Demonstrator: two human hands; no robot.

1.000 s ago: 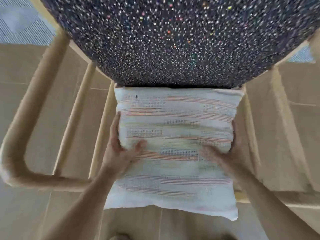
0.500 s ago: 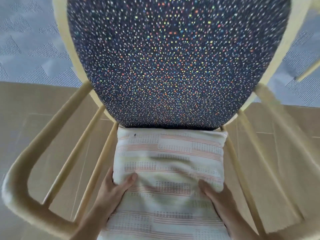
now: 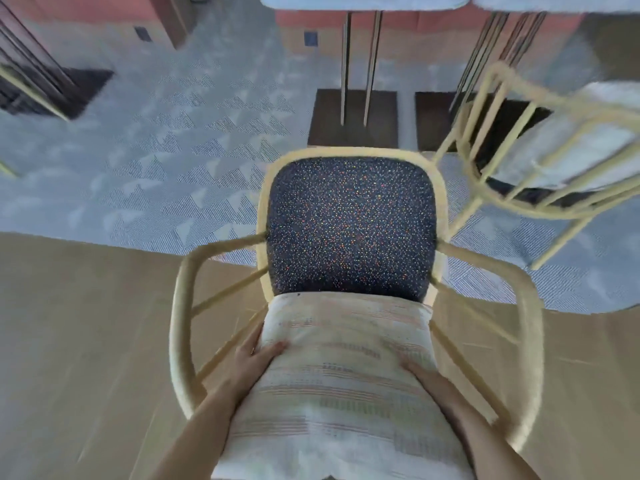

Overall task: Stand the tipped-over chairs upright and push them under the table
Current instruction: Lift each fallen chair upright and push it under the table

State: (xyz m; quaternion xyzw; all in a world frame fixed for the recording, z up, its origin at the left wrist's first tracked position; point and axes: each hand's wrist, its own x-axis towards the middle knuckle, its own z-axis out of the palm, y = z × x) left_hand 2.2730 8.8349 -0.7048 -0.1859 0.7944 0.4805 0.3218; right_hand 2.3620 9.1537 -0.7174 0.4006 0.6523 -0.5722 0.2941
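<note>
A cream-framed chair (image 3: 349,233) with a dark speckled backrest fills the middle of the view, its back toward twelve o'clock and its armrests curving toward eight and four o'clock. A pale striped cushion (image 3: 343,386) lies on its seat, reaching down to six o'clock. The left hand (image 3: 254,358) grips the cushion's left edge at about seven o'clock, thumb on top and fingers curled under. The right hand (image 3: 427,381) holds the right edge at about five o'clock; its fingers are hidden beneath the cushion. A second chair (image 3: 540,147) of the same frame sits tilted at two o'clock, blurred. The table (image 3: 363,0) shows at twelve o'clock, its thin legs on dark base plates standing on the grey patterned carpet (image 3: 156,143).
</note>
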